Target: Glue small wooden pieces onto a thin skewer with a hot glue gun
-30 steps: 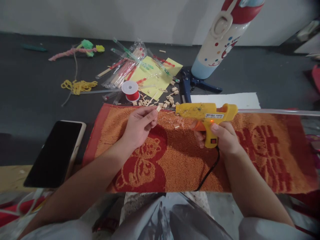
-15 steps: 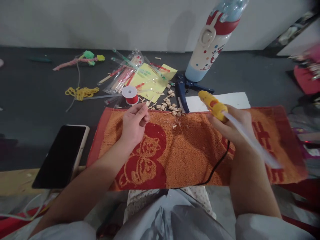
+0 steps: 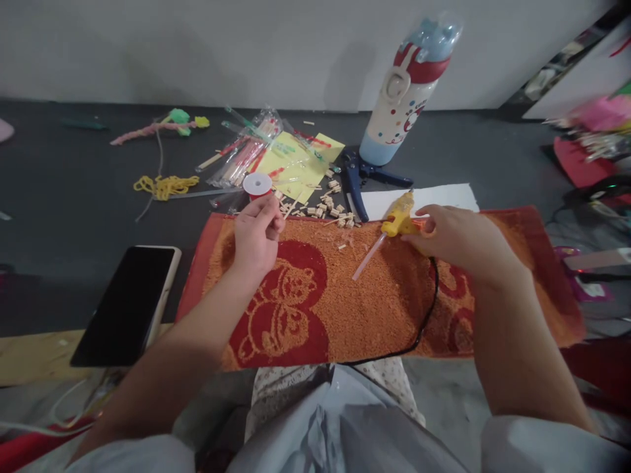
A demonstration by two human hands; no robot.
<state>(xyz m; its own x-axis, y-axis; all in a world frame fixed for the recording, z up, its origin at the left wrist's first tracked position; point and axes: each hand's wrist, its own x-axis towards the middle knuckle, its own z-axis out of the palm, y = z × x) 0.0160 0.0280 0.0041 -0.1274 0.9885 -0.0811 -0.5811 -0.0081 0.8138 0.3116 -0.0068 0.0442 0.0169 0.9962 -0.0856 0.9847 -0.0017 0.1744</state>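
My right hand (image 3: 461,238) curls round the yellow glue gun (image 3: 399,217) over the towel's (image 3: 369,315) back edge; my left hand (image 3: 259,231), well apart, pinches a small wooden piece (image 3: 279,195) near that edge's left end. Beyond, a clear packet (image 3: 246,156) holds sticks; a spool (image 3: 257,182), wooden bits (image 3: 323,209), blue pliers (image 3: 353,185) and an upright bottle (image 3: 400,115) occupy the table (image 3: 59,190).

No legible text; lettering (image 3: 420,104) on the bottle (image 3: 403,105) too small and blurred.
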